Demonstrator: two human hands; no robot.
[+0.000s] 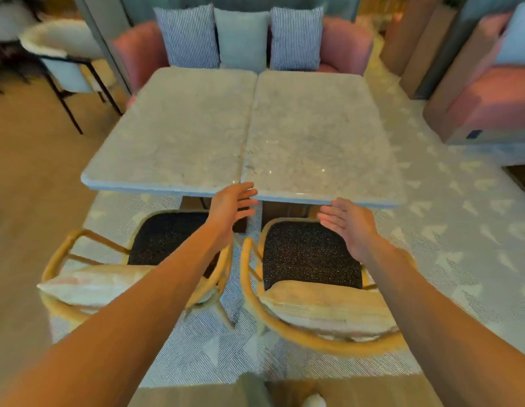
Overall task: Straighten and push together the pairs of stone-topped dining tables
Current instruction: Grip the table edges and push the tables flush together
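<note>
Two pale stone-topped tables stand side by side ahead of me, the left table (173, 127) and the right table (320, 133), with only a thin seam between them. The right top's near edge sits slightly nearer to me than the left one's. My left hand (232, 204) hovers open at the near edge, right at the seam, fingers spread. My right hand (346, 221) is open just below the right table's near edge, palm turned inward. Neither hand holds anything.
Two rattan chairs with dark seats and cream cushions, the left chair (167, 239) and the right chair (308, 254), stand between me and the tables. A pink bench (348, 45) with striped pillows (187, 36) lies beyond. A white chair (61, 54) stands far left.
</note>
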